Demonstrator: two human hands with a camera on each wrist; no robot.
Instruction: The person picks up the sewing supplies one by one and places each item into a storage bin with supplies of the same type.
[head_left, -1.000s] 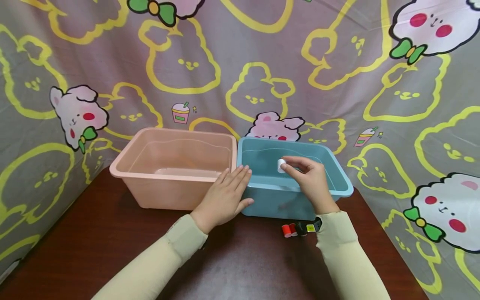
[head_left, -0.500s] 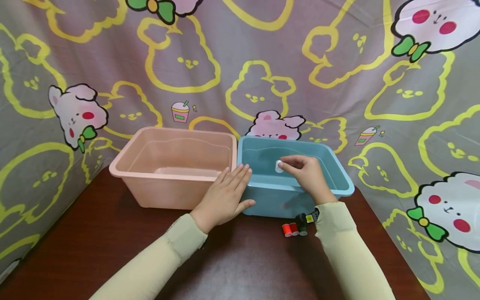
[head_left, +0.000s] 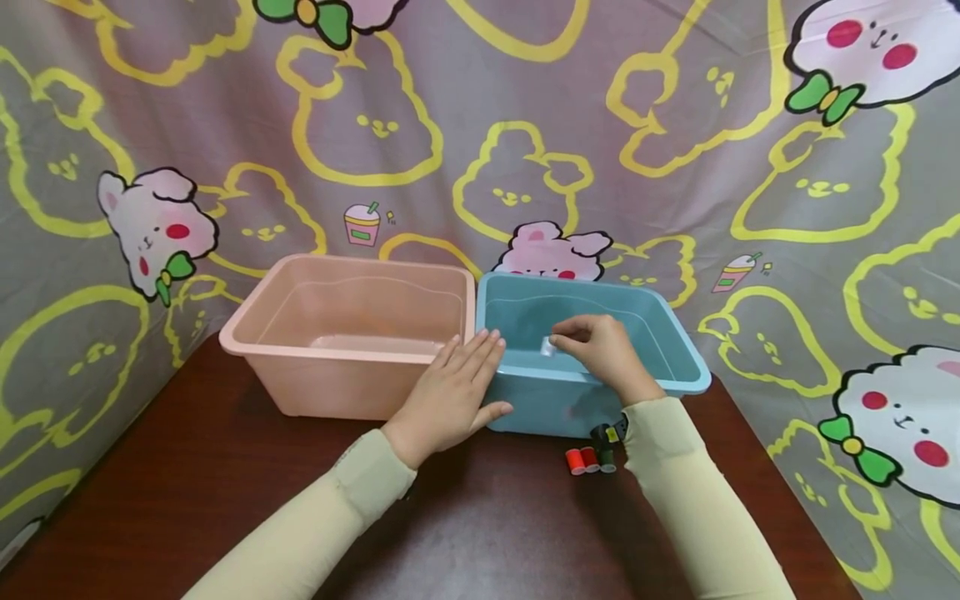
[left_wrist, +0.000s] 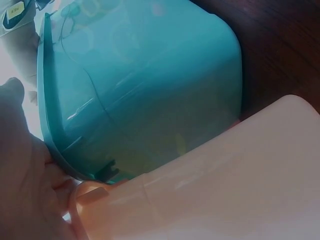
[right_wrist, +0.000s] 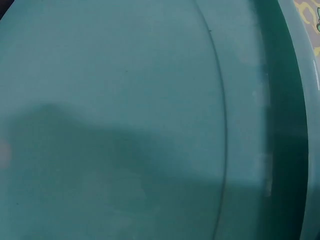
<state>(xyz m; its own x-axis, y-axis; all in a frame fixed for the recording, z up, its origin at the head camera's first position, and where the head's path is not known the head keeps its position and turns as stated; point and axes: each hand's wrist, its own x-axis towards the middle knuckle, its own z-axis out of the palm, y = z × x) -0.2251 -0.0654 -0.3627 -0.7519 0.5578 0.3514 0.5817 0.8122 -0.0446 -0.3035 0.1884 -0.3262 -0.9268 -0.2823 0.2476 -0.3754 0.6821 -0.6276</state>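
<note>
A small white thread spool is over the inside of the blue plastic tub, right at the thumb and index fingertips of my right hand. The spool looks blurred and sits lower against the fingertips than before; I cannot tell whether they still pinch it. My left hand lies with straight fingers on the meeting rims of the blue tub and the pink tub. In the left wrist view, that hand is at the rims. The right wrist view shows the blue tub's wall.
On the dark wooden table, in front of the blue tub, stand a bright red spool, a dark red spool and a dark green spool. A patterned curtain hangs close behind the tubs.
My right hand has moved slightly left and lower over the blue tub. The white spool has moved down and left, to below the fingertips. The left hand has stayed in place.
</note>
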